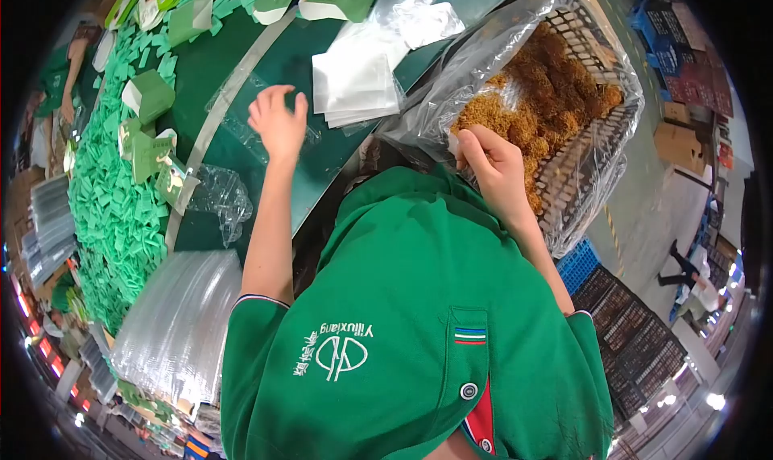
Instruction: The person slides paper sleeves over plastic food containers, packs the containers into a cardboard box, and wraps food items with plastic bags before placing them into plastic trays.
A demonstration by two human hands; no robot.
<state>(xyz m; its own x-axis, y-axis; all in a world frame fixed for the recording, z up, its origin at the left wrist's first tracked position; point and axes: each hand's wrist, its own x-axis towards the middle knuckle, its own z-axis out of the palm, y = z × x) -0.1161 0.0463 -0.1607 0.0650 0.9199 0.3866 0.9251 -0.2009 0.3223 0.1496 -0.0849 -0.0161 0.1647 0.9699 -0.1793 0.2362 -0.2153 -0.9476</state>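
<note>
My left hand is over the dark green table, its fingers apart and nothing held. Beneath and beside it lies thin clear plastic, hard to make out against the table. A stack of translucent white bags is just to its right. My right hand is closed in a pinch at the near side of a crate lined with a clear plastic bag. A small whitish bit shows at its fingertips, too little to name. Brown, shredded-looking food fills part of the crate.
Many small green packets are heaped along the left. Green printed boxes and a crumpled clear wrapper lie nearby. Stacked clear plastic trays stand left of me. Dark crates are at right; other people are further off.
</note>
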